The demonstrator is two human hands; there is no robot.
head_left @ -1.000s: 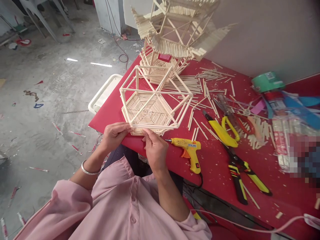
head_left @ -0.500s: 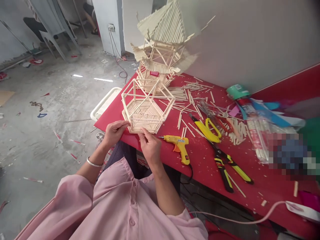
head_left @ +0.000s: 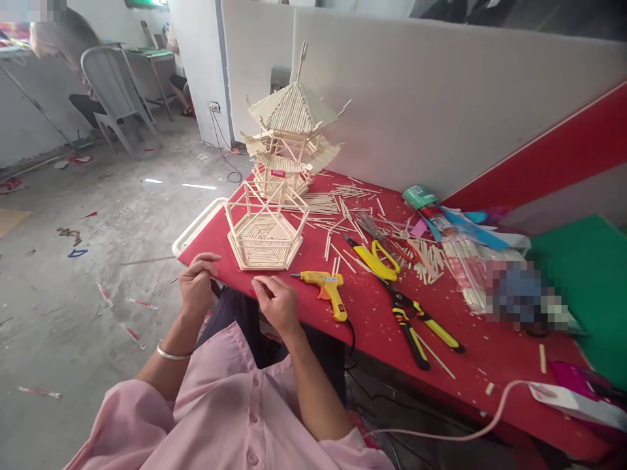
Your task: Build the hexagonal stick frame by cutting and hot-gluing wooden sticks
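Observation:
A hexagonal frame of thin wooden sticks (head_left: 267, 264), with a slatted base and upright posts, sits near the front edge of the red table (head_left: 313, 307). My left hand (head_left: 196, 287) is just off the table edge, left of the frame. Its fingers are curled in, and nothing shows in them. In front of the frame is my right hand (head_left: 278, 301), apart from it, its fingers bent and the thumb loosely apart, holding nothing visible. A yellow glue gun (head_left: 326, 286) lies right of my right hand. Behind the frame stands a tiered stick pagoda (head_left: 289, 124).
Loose sticks (head_left: 323, 203) are scattered over the table. To the right lie a yellow utility knife (head_left: 367, 256), black-and-yellow cutters (head_left: 416, 316), bagged sticks (head_left: 463, 271) and a green tape roll (head_left: 418, 196). A pink cable (head_left: 441, 436) crosses the front. A person (head_left: 68, 39) sits beyond a grey chair (head_left: 110, 78).
Both hands have let go of the hexagonal frame and drawn back from it, the left one outward. The frame stays on the table. The view has tilted up and shifted right.

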